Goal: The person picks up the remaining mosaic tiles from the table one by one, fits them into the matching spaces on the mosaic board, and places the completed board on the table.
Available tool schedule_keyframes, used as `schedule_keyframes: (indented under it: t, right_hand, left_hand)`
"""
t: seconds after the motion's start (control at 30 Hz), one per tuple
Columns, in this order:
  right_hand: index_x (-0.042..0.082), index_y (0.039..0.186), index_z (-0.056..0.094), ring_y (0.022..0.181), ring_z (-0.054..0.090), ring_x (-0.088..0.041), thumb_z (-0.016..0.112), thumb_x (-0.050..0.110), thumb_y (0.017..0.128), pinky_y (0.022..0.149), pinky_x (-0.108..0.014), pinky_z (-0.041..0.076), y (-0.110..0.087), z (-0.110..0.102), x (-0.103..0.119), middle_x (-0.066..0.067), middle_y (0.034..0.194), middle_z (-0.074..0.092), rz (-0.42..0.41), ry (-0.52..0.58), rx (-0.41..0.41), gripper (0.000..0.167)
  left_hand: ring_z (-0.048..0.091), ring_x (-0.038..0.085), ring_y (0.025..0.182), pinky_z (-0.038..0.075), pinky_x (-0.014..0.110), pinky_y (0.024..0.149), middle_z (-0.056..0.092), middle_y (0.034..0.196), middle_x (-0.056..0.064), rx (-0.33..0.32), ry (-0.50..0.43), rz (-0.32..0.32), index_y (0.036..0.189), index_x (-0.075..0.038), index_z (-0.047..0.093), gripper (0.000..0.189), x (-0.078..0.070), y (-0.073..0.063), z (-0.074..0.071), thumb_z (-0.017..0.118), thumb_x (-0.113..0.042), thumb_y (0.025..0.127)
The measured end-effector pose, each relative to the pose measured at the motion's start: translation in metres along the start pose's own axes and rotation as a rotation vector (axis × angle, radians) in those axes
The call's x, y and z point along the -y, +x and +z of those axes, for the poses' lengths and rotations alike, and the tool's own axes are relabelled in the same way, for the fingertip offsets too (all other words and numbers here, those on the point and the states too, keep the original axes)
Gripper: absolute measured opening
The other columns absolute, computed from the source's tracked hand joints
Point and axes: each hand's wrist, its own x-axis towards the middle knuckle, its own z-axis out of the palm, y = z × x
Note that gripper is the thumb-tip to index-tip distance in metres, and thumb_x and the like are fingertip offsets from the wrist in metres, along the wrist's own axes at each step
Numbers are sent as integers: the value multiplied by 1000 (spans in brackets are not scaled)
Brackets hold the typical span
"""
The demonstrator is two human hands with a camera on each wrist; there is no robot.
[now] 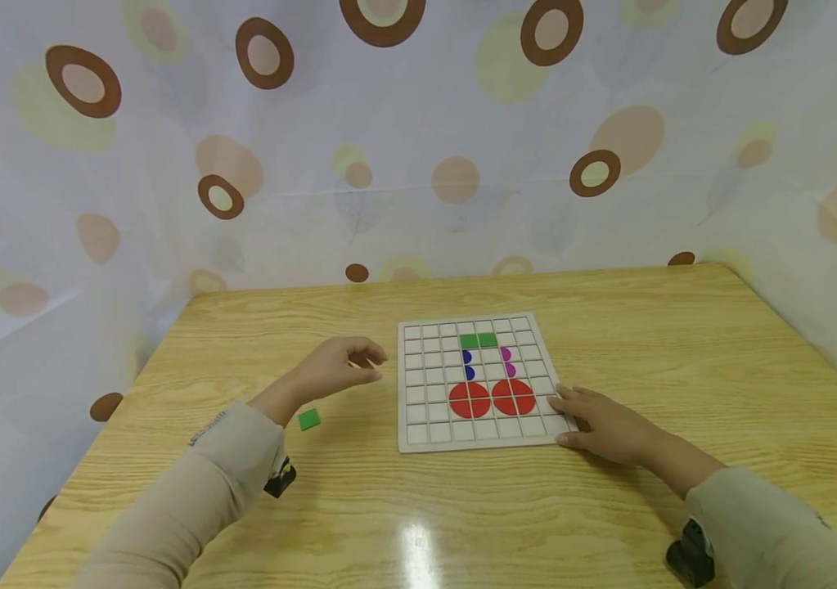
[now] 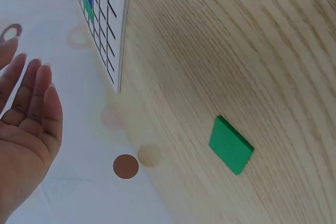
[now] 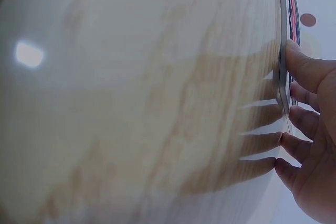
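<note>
A white grid board (image 1: 418, 438) lies on the table, bearing two red circles (image 1: 513, 397) made of quarter pieces. Above them sit blue half-round pieces (image 1: 468, 365), purple half-round pieces (image 1: 508, 361) and two green squares (image 1: 479, 339). My left hand (image 1: 340, 366) hovers left of the board, fingers loosely bent, nothing between them; its palm (image 2: 23, 145) shows in the left wrist view. One loose green square tile (image 2: 231, 145) lies on the table near that wrist. At the board's near right corner rests my right hand (image 1: 605, 424), its fingertips and thumb touching the edge.
The wood-grain table (image 1: 477, 515) reaches back to a white curtain (image 1: 403, 221) printed with brown and beige circles. Dark wrist devices show under the left sleeve (image 1: 197, 491) and the right sleeve (image 1: 779, 523). Light glares off the near part of the table.
</note>
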Motion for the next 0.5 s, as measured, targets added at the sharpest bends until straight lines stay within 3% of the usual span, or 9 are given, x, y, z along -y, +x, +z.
schedule_keyframes:
  t: [0.5]
  right_hand:
    - [0, 126, 42, 119, 22, -44, 54, 38, 81, 91, -55, 22, 0, -1, 1, -25, 132, 28, -4, 17, 4, 60]
  left_hand:
    - [51, 21, 92, 42, 36, 76, 52, 109, 14, 2, 8, -110, 109, 0, 54, 31, 32, -37, -17, 59, -16, 82]
